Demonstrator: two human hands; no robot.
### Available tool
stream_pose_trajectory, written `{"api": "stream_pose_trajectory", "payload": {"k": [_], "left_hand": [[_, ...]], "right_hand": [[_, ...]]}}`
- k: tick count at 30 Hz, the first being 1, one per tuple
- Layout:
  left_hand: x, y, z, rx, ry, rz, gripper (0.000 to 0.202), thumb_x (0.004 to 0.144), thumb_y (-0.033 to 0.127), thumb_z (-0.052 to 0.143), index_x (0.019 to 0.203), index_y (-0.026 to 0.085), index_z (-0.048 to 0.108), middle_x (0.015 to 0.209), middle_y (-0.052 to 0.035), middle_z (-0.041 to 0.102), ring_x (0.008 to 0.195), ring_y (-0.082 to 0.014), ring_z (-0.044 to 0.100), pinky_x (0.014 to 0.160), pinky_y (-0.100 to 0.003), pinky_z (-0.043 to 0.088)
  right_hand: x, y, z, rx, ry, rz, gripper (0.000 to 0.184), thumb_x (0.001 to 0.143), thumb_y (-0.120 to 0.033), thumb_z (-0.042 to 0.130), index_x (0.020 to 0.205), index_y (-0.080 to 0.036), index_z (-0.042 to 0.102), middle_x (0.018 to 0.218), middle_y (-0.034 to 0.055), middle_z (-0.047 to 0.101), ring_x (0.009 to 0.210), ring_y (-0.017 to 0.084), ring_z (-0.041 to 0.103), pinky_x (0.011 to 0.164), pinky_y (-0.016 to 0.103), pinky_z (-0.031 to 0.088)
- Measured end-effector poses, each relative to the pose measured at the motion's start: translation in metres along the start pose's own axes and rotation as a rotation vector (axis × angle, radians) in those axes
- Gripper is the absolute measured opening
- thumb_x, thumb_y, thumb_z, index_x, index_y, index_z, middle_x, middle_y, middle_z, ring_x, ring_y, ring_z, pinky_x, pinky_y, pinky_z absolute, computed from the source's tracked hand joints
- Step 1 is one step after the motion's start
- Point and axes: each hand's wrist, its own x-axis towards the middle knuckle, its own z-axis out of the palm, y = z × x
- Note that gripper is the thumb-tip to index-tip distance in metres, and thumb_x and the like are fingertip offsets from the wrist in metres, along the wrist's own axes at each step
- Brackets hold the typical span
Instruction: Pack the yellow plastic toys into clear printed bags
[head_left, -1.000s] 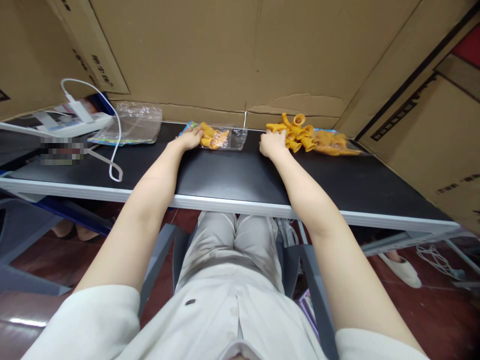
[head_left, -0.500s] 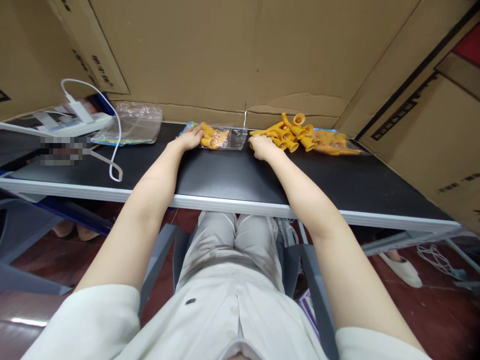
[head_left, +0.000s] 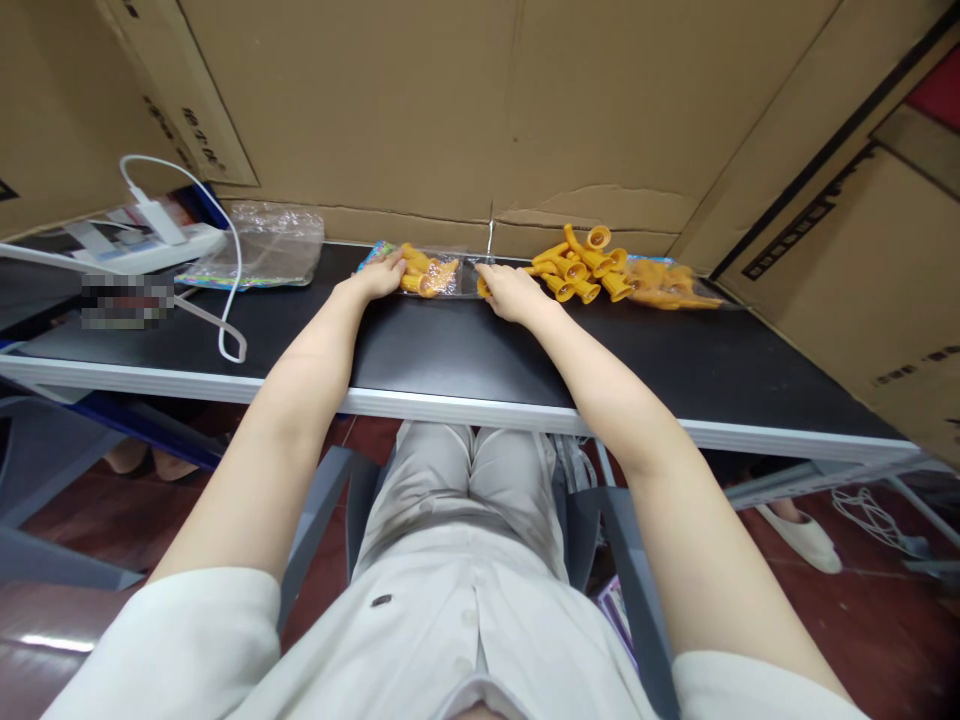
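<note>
A clear plastic bag [head_left: 453, 262] with yellow plastic pieces [head_left: 426, 284] inside lies flat on the black table. My left hand [head_left: 382, 279] is closed on the bag's left end, where a colourful printed part shows. At the bag's right end, my right hand [head_left: 516, 294] grips a yellow trumpet-shaped plastic piece [head_left: 483, 287], mostly hidden by the fingers. Just right of that hand sits a loose heap of similar yellow trumpet-shaped pieces [head_left: 592, 265], their round flared ends facing various ways.
Beyond the heap lies a filled clear bag [head_left: 667, 284] of yellow pieces. On the left are flat clear bags [head_left: 277, 245], a white power strip [head_left: 176, 250] and a looped white cable [head_left: 238, 250]. Cardboard [head_left: 390, 110] stands along the table's back edge.
My right hand has moved left from the heap to the bag's right end, carrying a yellow trumpet-shaped piece. My left hand has stayed on the bag.
</note>
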Motion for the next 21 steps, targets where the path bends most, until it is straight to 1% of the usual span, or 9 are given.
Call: {"api": "stream_pose_trajectory", "payload": {"k": [2,5,7,11,14,18,21], "left_hand": [[-0.004,0.007,-0.001,0.073,-0.037,-0.032,0.074,0.101,0.043,0.045,0.168,0.012,0.044,0.180,-0.0153,0.030,0.170,-0.0251,0.021,0.137,-0.038,0.012],[-0.009,0.013,-0.003,0.111,-0.044,-0.029,0.072,0.104,0.042,0.042,0.170,0.015,0.041,0.180,-0.0126,0.030,0.170,-0.0238,0.021,0.137,-0.039,0.012],[-0.011,0.016,-0.004,0.155,-0.053,-0.030,0.071,0.106,0.041,0.037,0.172,0.013,0.038,0.180,-0.0131,0.030,0.170,-0.0237,0.022,0.137,-0.038,0.013],[-0.015,0.024,-0.005,0.302,-0.100,-0.067,0.072,0.110,0.038,0.023,0.175,0.007,0.028,0.182,-0.0123,0.023,0.170,-0.0190,0.019,0.136,-0.030,0.013],[-0.017,0.027,-0.005,0.359,-0.114,-0.076,0.072,0.111,0.038,0.019,0.175,0.005,0.025,0.183,-0.0114,0.022,0.170,-0.0170,0.017,0.136,-0.027,0.013],[-0.015,0.025,-0.005,0.365,-0.110,-0.067,0.073,0.111,0.038,0.020,0.175,0.005,0.026,0.182,-0.0122,0.022,0.170,-0.0182,0.018,0.136,-0.029,0.013],[-0.010,0.018,-0.004,0.350,-0.097,-0.058,0.072,0.111,0.041,0.021,0.175,0.009,0.028,0.182,-0.0108,0.025,0.170,-0.0186,0.020,0.137,-0.032,0.015]], "right_hand": [[-0.001,-0.004,-0.001,-0.022,0.018,0.010,0.056,0.105,-0.010,0.043,0.160,-0.003,0.045,0.153,0.0262,0.061,0.141,0.037,0.059,0.114,0.046,0.044],[0.000,-0.009,-0.001,-0.067,0.035,0.038,0.051,0.105,-0.012,0.046,0.155,-0.001,0.051,0.147,0.0274,0.066,0.138,0.037,0.061,0.114,0.045,0.043],[0.000,-0.010,0.000,-0.090,0.039,0.051,0.050,0.103,-0.012,0.050,0.152,-0.001,0.053,0.145,0.0274,0.067,0.138,0.036,0.061,0.114,0.045,0.041],[-0.001,-0.010,0.001,-0.110,0.053,0.048,0.047,0.103,-0.016,0.053,0.148,-0.001,0.058,0.145,0.0264,0.067,0.141,0.037,0.058,0.117,0.048,0.040],[-0.001,-0.008,0.000,-0.122,0.058,0.059,0.046,0.103,-0.015,0.052,0.147,-0.002,0.060,0.148,0.0267,0.066,0.142,0.038,0.057,0.118,0.052,0.040],[-0.001,-0.006,-0.002,-0.122,0.028,0.129,0.051,0.101,-0.006,0.043,0.149,-0.002,0.061,0.150,0.0279,0.064,0.145,0.040,0.057,0.119,0.059,0.039],[-0.001,-0.007,-0.003,-0.096,-0.019,0.207,0.055,0.101,-0.002,0.036,0.150,0.001,0.062,0.151,0.0294,0.064,0.146,0.041,0.057,0.120,0.059,0.036]]}}
